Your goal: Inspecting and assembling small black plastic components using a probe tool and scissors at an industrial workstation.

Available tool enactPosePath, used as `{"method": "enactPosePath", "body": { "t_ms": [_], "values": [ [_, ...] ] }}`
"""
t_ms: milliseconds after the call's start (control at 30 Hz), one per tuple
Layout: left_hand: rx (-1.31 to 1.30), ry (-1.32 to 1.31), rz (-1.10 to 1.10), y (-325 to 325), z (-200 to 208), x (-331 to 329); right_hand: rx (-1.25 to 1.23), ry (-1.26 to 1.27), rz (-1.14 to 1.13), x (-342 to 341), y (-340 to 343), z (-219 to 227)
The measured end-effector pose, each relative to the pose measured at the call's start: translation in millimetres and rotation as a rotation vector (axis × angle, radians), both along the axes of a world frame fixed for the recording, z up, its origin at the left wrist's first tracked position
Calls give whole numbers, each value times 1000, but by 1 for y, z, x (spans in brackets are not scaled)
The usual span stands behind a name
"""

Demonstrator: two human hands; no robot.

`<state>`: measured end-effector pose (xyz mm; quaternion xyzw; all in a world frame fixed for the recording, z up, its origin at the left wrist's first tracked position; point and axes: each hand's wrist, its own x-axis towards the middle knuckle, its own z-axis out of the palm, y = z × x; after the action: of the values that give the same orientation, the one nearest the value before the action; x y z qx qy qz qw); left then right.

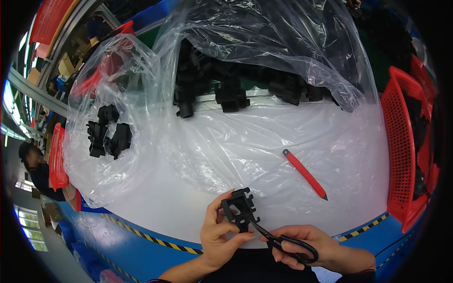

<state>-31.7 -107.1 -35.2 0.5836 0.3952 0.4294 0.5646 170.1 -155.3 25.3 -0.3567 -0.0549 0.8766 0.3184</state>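
Near the table's front edge, my left hand (220,234) grips a black plastic part (239,206) with a square opening and small tabs along its side. My right hand (309,245) has its fingers through the handles of black-handled scissors (293,248). Their tips reach the lower edge of the part, close to my left fingers. I cannot tell whether the blades touch it. On the plastic sheet to the right lies a red pen-like tool (306,175) with a dark pointed tip.
Three similar black parts (120,138) lie in a clear bag (83,175) at left. Several more black parts (231,96) sit at the back under a large clear plastic bag (264,45). Red baskets (399,155) flank the white table (155,207). Far left is another person (40,172).
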Motion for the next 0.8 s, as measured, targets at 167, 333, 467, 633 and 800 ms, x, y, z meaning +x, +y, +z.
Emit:
{"method": "enactPosePath", "body": {
  "t_ms": [167,333,467,633,800],
  "values": [
    [91,139,-36,1,1,1,-55,-1,-21,1,-2,-11],
    [104,167,-51,2,2,2,-75,-10,28,7,1,-10],
    [104,187,-44,1,2,4,-103,-5,47,11,6,-5],
    [122,199,-37,1,3,5,-83,-54,96,14,11,0],
    [135,200,-41,2,3,5,-59,-139,176,14,16,5]
  ]
}}
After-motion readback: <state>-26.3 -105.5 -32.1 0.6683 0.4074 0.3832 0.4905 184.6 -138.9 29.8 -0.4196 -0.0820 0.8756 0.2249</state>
